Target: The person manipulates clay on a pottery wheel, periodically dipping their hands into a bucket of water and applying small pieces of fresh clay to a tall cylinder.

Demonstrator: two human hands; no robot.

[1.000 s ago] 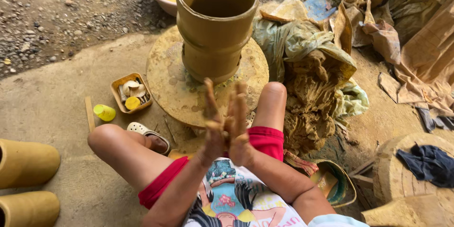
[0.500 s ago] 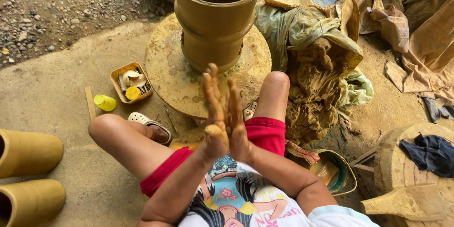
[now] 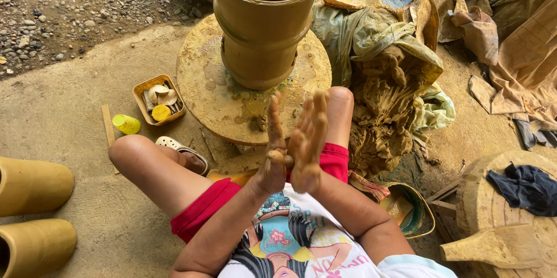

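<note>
A small lump of clay (image 3: pixel 284 159) sits pinched between the two palms at the centre of the frame, the left hand (image 3: pixel 271 150) and the right hand (image 3: pixel 307 142) pressed flat against each other with fingers straight and pointing up the frame, both smeared with wet clay. Neither hand curls around anything; they are flat and closed on the lump from either side. Just above the fingertips stands a tall clay pot (image 3: pixel 264 23) with a ridged waist, upright on a round clay-crusted wheel (image 3: pixel 203 81) in the upper middle. The person's bare knees flank the wheel, with red shorts (image 3: pixel 203 208) below. To the left of the wheel lies a small tray of tools (image 3: pixel 159 99), a yellow cup (image 3: pixel 126 124) beside it on its side, and a sandal (image 3: pixel 183 153) near the left knee. A heap of raw clay (image 3: pixel 386 110) on soiled plastic sheeting fills the right of centre. Two finished clay cylinders (image 3: pixel 32 214) lie at the lower left edge, and a dark cloth (image 3: pixel 525 188) rests on a round wooden block at the lower right.
</note>
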